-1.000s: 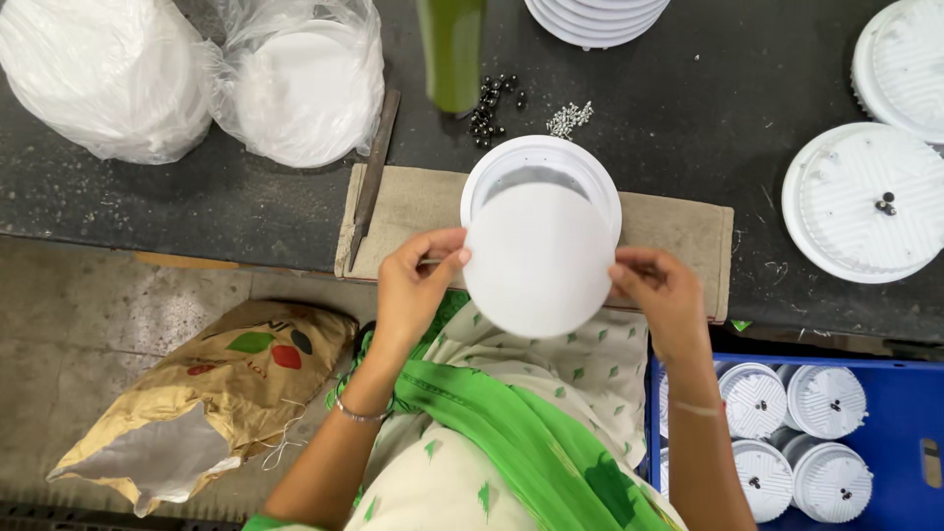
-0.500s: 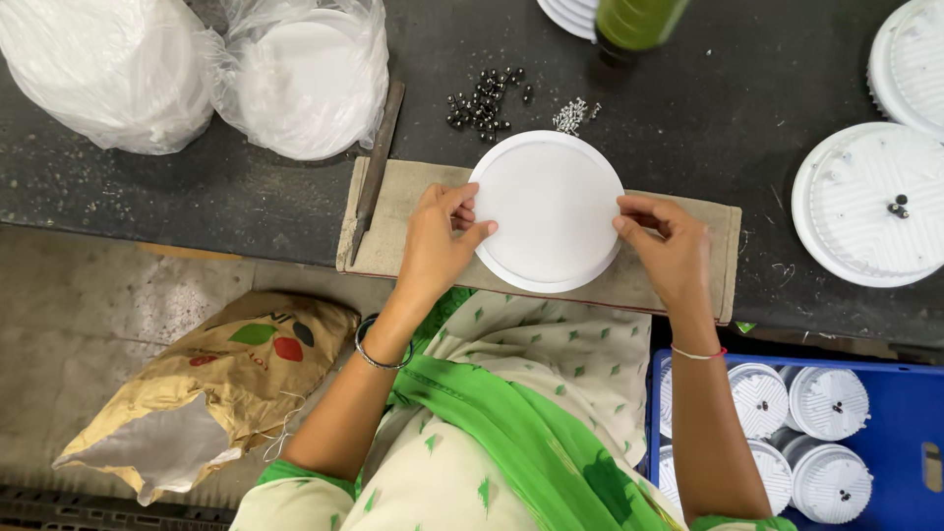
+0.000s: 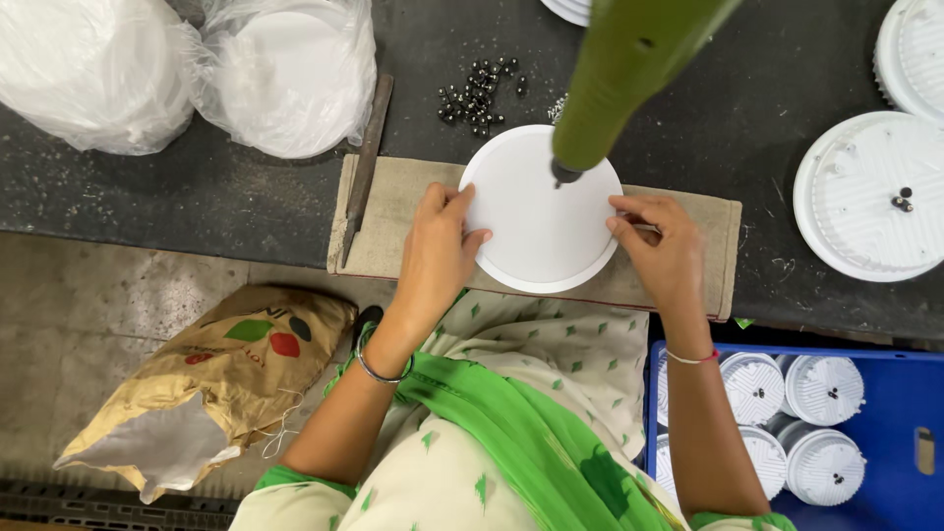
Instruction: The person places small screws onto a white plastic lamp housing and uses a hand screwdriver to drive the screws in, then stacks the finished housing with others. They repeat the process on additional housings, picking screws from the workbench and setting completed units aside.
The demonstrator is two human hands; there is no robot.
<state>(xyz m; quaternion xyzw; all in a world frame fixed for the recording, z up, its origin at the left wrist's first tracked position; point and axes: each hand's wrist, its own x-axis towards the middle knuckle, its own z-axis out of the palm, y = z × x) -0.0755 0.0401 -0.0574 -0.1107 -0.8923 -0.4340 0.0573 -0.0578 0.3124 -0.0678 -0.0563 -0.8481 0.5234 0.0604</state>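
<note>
White and smooth, the round disc (image 3: 539,211) lies flat on the tan cloth pad (image 3: 393,211) on the dark worktop (image 3: 708,128), and you are pinching it at both sides. Your left hand (image 3: 438,251) grips the disc's left edge, fingertips curled over onto its top face. Your right hand (image 3: 661,246) holds the disc's right edge between thumb and fingers. Neither hand is clenched shut; both are closed on the disc.

A green hanging driver tool (image 3: 619,79) comes down over the disc's upper part, its dark tip at or just above the surface; contact cannot be told.

Left of the disc, a long metal file (image 3: 366,167) lies partly on the pad. Above the disc sits a scatter of small dark screws (image 3: 479,93). Up and left of it are two clear bags of white parts (image 3: 285,69). To the right of the disc lies a ribbed white housing (image 3: 870,197), and below that a blue crate (image 3: 885,442) of similar housings.

Your grip looks light and only at the rim, so a slip could let the disc slide on the cloth. The dangling tool could scuff the smooth face if it swings.
</note>
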